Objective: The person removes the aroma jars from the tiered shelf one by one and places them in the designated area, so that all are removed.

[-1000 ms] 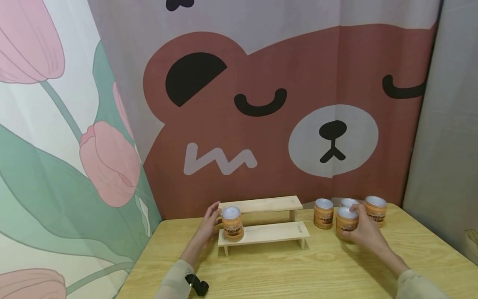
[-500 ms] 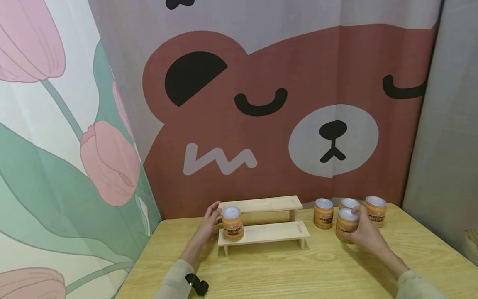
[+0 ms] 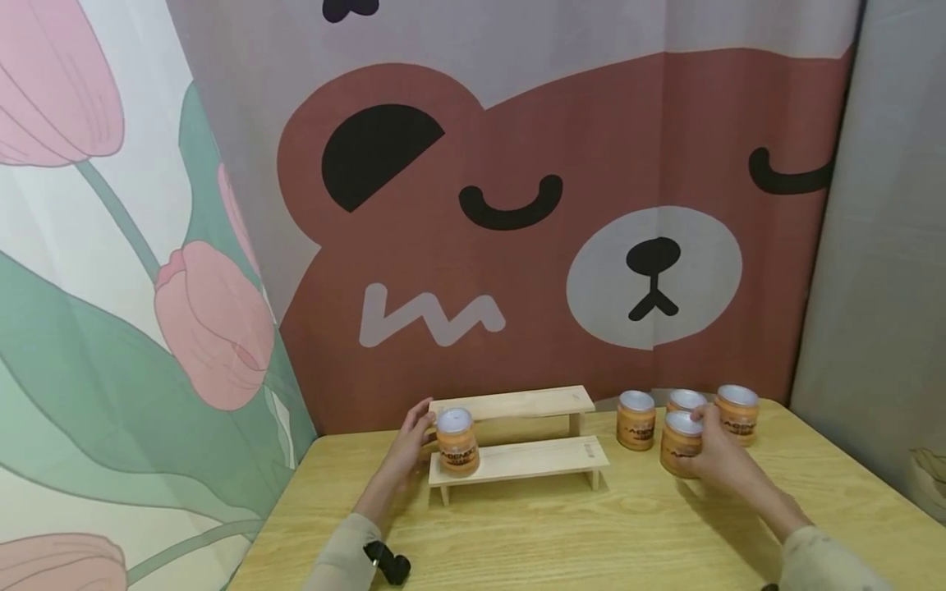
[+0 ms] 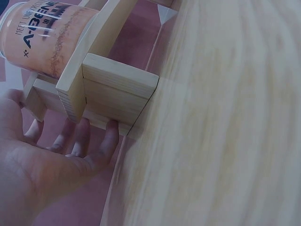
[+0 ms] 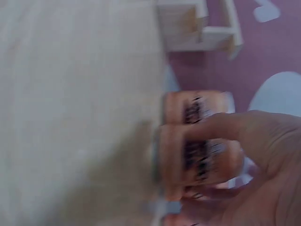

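My right hand holds an orange can with a pale top, thumb on its near side and fingers behind; the can stays upright, close to the table. In the right wrist view, the held can is blurred and overlaps another can. A two-step wooden shelf stands left of centre. One more orange can sits on the left end of its lower step. My left hand is at the shelf's left end; in the left wrist view its spread fingers touch the wooden end pieces.
Near the right hand stand three more orange cans: one can to the left, one can partly hidden behind the held one, and one can at the right. Behind the wooden table hangs a bear-print curtain.
The head view has shifted slightly, so everything appears a little further left. My right hand keeps its hold on the can among the others; my left hand stays at the shelf end.
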Demonstrator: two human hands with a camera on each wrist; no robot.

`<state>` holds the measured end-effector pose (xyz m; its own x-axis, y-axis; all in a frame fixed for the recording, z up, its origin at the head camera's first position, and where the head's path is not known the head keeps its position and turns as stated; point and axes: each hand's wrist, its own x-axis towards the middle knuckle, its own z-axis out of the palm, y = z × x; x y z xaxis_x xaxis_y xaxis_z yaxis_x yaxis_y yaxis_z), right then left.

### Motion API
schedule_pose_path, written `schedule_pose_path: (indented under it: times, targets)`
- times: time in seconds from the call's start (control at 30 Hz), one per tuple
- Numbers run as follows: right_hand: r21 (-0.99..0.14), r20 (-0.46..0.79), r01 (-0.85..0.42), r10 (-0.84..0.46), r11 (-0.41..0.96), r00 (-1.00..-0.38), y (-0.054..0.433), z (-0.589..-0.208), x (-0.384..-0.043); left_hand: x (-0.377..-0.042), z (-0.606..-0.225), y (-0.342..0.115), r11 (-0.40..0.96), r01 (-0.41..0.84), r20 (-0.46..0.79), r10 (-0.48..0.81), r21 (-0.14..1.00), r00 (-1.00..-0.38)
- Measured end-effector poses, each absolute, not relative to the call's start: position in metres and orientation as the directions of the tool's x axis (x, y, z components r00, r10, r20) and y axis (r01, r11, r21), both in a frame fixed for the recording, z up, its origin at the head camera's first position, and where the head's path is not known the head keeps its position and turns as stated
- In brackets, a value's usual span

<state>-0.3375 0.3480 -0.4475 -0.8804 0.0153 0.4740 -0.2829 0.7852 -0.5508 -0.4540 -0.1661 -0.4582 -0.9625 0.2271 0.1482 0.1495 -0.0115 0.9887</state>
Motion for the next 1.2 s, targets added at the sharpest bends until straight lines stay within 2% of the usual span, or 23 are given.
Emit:
schedule_pose_path:
  times: [0.17, 0.33, 0.43, 0.67, 1.07, 1.2]
  targets:
    - [-0.516, 0.407, -0.223, 0.008, 0.827, -0.913, 0.340, -0.419, -0.326, -0.452, -0.457, -0.166, -0.010, 0.148, 0.146, 0.229, 0.989, -0.962]
    - [-0.441, 0.428, -0.171, 0.039, 0.881, -0.903, 0.331, -0.401, -0.316, -0.452, -0.457, -0.167, -0.007, 0.143, 0.141, 0.229, 0.990, -0.963]
    - [-0.433, 0.452, -0.156, 0.064, 0.888, -0.890, 0.325, -0.397, -0.314, -0.453, -0.459, -0.168, -0.008, 0.140, 0.138, 0.232, 0.990, -0.963]
    - [-0.455, 0.530, -0.206, 0.078, 0.866, -0.844, 0.305, -0.387, -0.309, -0.454, -0.458, -0.167, -0.015, 0.137, 0.136, 0.238, 0.991, -0.962]
    - [-0.502, 0.552, -0.288, 0.045, 0.815, -0.833, 0.269, -0.377, -0.297, -0.455, -0.458, -0.164, -0.006, 0.139, 0.137, 0.224, 0.990, -0.965]
    - [-0.506, 0.584, -0.315, 0.050, 0.803, -0.810, 0.259, -0.377, -0.296, -0.455, -0.458, -0.164, -0.001, 0.146, 0.143, 0.223, 0.989, -0.964]
